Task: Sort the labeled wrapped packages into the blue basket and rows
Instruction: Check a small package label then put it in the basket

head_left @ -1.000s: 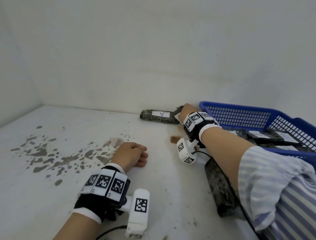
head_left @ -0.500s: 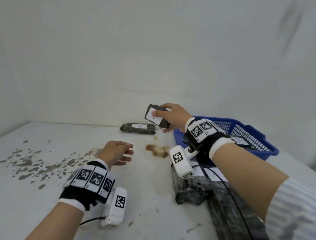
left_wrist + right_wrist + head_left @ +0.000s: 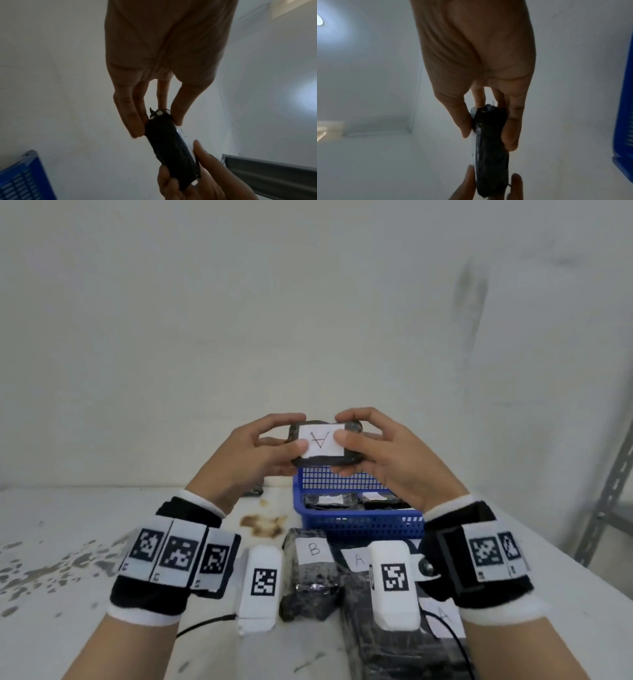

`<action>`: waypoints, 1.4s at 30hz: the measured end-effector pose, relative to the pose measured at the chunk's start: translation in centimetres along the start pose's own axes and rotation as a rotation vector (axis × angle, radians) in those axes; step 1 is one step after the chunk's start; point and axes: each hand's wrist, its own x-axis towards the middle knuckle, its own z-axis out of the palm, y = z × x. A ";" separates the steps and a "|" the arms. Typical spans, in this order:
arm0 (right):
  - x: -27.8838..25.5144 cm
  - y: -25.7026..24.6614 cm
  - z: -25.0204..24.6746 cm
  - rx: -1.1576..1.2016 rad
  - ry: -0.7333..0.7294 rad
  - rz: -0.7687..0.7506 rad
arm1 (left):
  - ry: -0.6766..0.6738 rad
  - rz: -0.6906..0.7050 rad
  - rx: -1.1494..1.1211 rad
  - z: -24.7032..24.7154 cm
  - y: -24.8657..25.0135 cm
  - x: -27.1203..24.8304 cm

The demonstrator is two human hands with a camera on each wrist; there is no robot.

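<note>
Holding the small package point(image 3: 325, 444) with both hands, you keep it in the air above the far part of the blue basket point(image 3: 356, 523). It is a flat dark bundle in shiny black wrap, with a white paper label on the face toward you; the letter A on it appears upside down from your view. Its long axis runs left to right, roughly level, one short end in each hand. Your left hand point(image 3: 253, 455) pinches the left end, thumb on the label side and fingers curled behind. Your right hand point(image 3: 387, 455) pinches the right end in the same way. Inside the basket lie more dark labeled packages point(image 3: 352, 500). On the table point(image 3: 68, 529) just before the basket lie a package marked B point(image 3: 310, 570) and beside it one marked A point(image 3: 358, 559).
</note>
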 end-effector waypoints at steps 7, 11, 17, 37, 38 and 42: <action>-1.7 -0.4 -2.2 0.052 -0.029 -0.135 | -0.045 0.091 -0.093 1.7 1.0 -0.5; -1.9 -1.1 -2.1 -0.077 -0.026 -0.159 | -0.016 0.150 -0.073 1.7 0.7 -0.7; -1.8 -1.1 -1.6 -0.153 -0.002 -0.193 | -0.021 0.178 0.025 1.8 0.4 -0.4; -0.3 0.5 -0.6 -0.116 0.016 -0.223 | 0.067 0.175 0.003 1.8 0.1 0.1; -0.3 0.6 -0.5 -0.112 0.018 -0.222 | 0.073 0.172 0.003 1.7 0.1 0.1; -0.3 0.5 -0.2 -0.125 0.030 -0.234 | 0.086 0.189 0.024 1.8 0.2 0.0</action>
